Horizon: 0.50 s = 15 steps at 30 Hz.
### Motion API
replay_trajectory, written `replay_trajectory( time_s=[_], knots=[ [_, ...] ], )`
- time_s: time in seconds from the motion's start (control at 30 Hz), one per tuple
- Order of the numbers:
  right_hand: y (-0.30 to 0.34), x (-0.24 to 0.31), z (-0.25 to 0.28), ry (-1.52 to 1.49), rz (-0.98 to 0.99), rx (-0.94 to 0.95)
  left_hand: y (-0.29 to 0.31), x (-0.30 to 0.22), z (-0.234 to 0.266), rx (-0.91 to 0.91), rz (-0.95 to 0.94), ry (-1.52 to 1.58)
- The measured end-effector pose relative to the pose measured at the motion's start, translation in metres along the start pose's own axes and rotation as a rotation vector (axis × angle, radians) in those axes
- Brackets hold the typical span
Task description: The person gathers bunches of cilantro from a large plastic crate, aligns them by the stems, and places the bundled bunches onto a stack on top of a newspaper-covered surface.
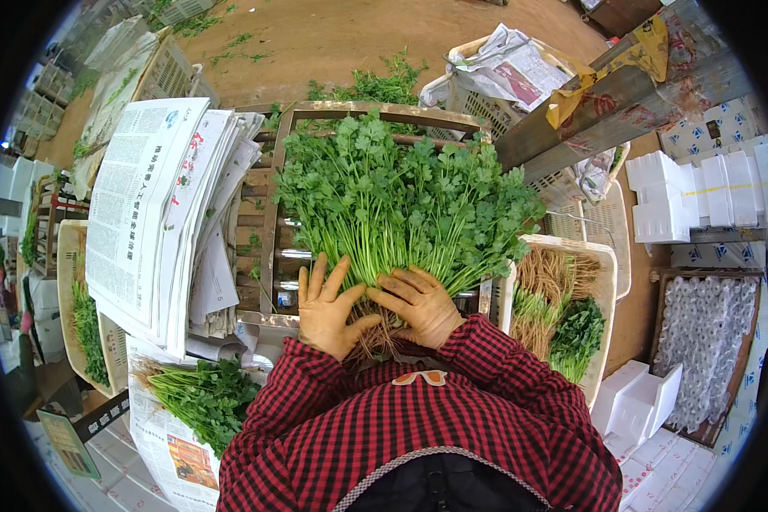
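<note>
Fingers (318, 277) splayed wide (tips smudged) | against slim stems (375, 258) | ruffled leaves (363, 166) | stringy roots (375, 338)

In front of you, a broad bundle of fresh, leafy green herbs with slender pale-green stems and thin brown roots (392, 192) lies on its side across the slatted brown counter (333, 108). Its frilly leaves fan out away from you; the stems narrow toward you, ending in tangled, partly hidden roots nearest your body.

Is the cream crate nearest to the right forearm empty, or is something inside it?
Not empty: the cream crate holds leafy greens, with brown roots visible.
</note>
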State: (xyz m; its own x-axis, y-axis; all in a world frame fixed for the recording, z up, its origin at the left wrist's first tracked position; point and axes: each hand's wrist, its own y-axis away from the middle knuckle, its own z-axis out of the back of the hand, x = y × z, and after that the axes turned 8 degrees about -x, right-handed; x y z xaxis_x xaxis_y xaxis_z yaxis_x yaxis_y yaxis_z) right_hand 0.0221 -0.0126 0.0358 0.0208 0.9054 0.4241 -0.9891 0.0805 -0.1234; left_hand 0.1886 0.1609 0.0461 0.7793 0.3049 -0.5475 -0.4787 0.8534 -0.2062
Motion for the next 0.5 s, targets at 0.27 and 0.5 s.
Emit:
replay_trajectory(
  time_s=[0.27,0.5],
  knots=[
    [-0.001,0.000,-0.006,-0.002,-0.033,-0.002,-0.001,0.014,0.002,-0.415,-0.010,0.450],
    [-0.004,0.008,-0.008,0.009,-0.024,-0.049,0.018,0.022,0.023,-0.492,0.228,0.361]
  ],
)
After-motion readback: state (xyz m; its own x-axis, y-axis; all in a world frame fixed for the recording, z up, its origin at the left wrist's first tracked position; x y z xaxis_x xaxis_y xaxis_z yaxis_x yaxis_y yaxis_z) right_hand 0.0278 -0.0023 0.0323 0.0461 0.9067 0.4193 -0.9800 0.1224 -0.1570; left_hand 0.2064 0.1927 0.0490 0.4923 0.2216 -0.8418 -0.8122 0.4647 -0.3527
